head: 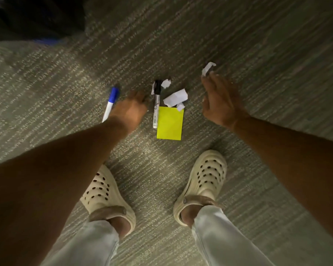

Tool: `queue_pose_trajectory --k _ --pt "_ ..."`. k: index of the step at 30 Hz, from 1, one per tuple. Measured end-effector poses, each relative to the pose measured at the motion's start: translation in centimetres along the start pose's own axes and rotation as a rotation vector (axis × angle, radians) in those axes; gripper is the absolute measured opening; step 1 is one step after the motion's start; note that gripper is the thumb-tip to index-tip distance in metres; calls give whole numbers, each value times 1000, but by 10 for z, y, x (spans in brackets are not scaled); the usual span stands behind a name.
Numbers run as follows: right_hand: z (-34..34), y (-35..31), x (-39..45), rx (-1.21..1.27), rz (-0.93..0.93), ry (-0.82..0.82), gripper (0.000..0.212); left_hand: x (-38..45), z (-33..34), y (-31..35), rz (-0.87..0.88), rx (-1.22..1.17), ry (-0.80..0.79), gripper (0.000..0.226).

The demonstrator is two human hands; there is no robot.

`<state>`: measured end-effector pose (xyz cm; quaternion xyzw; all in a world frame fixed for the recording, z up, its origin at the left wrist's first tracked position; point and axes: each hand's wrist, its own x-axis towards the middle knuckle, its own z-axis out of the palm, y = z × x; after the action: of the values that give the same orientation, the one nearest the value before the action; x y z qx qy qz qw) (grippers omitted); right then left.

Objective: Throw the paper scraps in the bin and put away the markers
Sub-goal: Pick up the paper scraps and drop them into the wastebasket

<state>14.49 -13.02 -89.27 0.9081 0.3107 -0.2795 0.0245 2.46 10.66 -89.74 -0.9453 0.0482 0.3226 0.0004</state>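
Carpet (238, 45), striped grey, dimly lit.

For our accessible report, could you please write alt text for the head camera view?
A person reaches both hands down to a carpet: the left hand between a blue marker and a black marker, the right hand by a paper scrap. More scraps and a yellow pad lie beyond their cream clogs.

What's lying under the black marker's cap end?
A white paper scrap sticks out on the left under the black marker, with another scrap at its right. Whether they join beneath the cap is hidden.
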Motion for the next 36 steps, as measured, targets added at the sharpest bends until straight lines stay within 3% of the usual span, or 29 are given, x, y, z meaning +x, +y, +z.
queue_pose_trajectory --k 4,9,14,19,23,28,31,36 --pt "-8 4 -1 23 13 22 76 5 -15 -1 -45 -98 -36 22" --pt "-22 9 10 33 17 58 72 20 -28 0 -99 -188 16 41" --pt "-23 13 27 87 14 14 73 40 -19 7 -121 -204 70 43" --pt "-18 12 46 48 -50 61 38 47 -9 9 -132 -303 164 47" --pt "-29 21 55 58 -81 131 28 43 -11 12 -101 -352 202 49" --pt "-40 56 53 174 170 225 26 34 -15 12 -75 -422 225 53" --pt "-35 73 39 207 206 163 31 33 -11 13 -60 -375 213 45" --pt "-14 61 13 180 97 85 33 36 -7 14 -120 -425 212 38"
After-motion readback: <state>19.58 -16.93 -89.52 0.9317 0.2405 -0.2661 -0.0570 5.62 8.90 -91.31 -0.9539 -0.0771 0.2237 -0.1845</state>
